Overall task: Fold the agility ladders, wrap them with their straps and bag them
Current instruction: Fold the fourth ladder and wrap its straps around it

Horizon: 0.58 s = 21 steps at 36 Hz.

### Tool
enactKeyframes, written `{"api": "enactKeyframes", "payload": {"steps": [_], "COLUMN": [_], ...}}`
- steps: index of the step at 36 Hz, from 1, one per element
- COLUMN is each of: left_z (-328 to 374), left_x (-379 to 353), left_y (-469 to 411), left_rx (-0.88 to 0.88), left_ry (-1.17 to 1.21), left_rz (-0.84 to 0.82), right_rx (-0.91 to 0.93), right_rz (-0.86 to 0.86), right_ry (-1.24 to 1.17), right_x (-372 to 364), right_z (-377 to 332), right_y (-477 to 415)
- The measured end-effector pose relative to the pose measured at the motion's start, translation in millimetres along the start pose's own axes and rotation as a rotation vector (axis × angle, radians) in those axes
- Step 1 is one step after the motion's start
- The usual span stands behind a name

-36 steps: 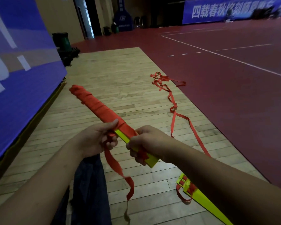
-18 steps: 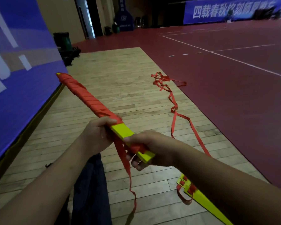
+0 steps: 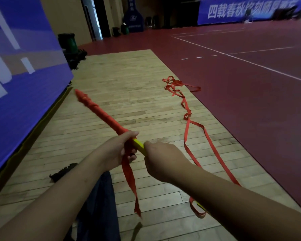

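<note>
A folded agility ladder bundle (image 3: 101,112) of yellow rungs, mostly wrapped in red strap, points up and to the left over the wooden floor. My left hand (image 3: 118,150) grips it where the wrapping ends, with the loose strap end (image 3: 130,180) hanging down from the fingers. My right hand (image 3: 162,159) is closed around the bare yellow near end (image 3: 139,145). A second ladder lies on the floor: its red strap (image 3: 188,117) trails in loops toward the red court, and its near loop (image 3: 195,208) shows beside my right forearm.
A blue padded banner wall (image 3: 24,80) runs along the left. A dark fringed object (image 3: 63,172) lies on the wooden floor (image 3: 129,87). A green bin (image 3: 68,42) stands at the far left. My dark trouser leg (image 3: 97,206) is below the hands.
The bundle has turned in my hands and its far end has swung. Less yellow shows between my hands. The loose strap end now hangs from my left hand.
</note>
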<state>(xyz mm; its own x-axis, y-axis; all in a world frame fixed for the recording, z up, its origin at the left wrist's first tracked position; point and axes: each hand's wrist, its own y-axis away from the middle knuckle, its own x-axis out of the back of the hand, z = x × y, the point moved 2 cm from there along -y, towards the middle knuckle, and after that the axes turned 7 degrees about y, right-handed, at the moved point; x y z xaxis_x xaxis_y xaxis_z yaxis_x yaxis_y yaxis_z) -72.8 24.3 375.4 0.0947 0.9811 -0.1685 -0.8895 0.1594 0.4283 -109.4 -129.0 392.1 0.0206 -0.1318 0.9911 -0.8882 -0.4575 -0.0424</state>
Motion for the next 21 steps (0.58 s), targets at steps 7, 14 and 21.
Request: {"api": "enactKeyframes", "payload": {"steps": [7, 14, 21], "left_z": [17.4, 22.4, 16.3], "left_x": [9.6, 17.0, 16.9], "left_y": [6.7, 13.6, 10.1], "left_rx": [-0.169, -0.182, -0.015], "left_ry": [0.138, 0.228, -0.046], "left_rz": [-0.108, -0.225, -0.100], "right_rx": [-0.148, -0.106, -0.099], "right_rz": [-0.283, -0.730, -0.302], "right_ry": [-1.073, -1.734, -1.231], "right_x": [10.9, 18.8, 16.6], "right_z": [15.8, 4.1, 5.9], "right_y": [-4.6, 6.1, -2.6]}}
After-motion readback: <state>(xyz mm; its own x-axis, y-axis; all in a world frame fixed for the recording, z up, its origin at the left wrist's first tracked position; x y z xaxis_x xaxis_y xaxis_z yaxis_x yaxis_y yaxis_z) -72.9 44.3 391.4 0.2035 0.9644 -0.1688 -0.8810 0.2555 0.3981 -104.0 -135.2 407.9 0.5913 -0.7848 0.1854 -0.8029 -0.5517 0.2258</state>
